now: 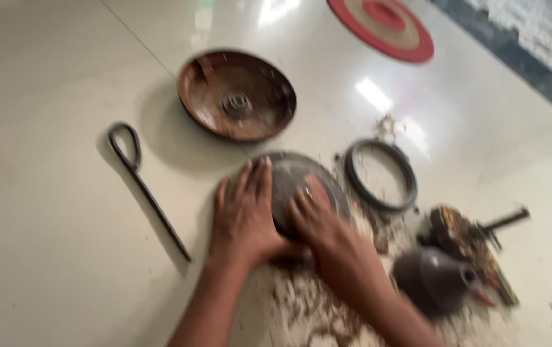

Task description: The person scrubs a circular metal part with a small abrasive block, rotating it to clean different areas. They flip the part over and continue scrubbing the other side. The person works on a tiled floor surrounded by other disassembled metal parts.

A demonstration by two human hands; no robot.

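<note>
**Both Hands Flat on the Dark Disc**

While brown crumbs and shavings (317, 308) lie scattered nearest the camera on the pale tiled floor (51, 257), both forearms come up from the bottom edge. Left hand (245, 215) lies palm down, fingers spread apart, pressed on the near left part of a round dark disc (292, 177) in the middle of the floor. Right hand (317, 218) is right beside it, fingers laid over the disc's near right side; blur hides whether those fingers curl around anything.

Off to the right, near the right forearm, sits a dark cone-shaped piece (433, 279), and just behind it a cluttered, rusty mechanism with a short rod (475, 241) sticking out. To the left, well apart from the hands, a long metal rod with a looped end (144, 186) lies flat.

Further out, a dark ring (380, 175) rests just beside the disc. Beyond that, a rusty brown bowl-shaped cover (237, 95) sits open side up. Farthest off, a round red and tan woven mat (382, 27).
</note>
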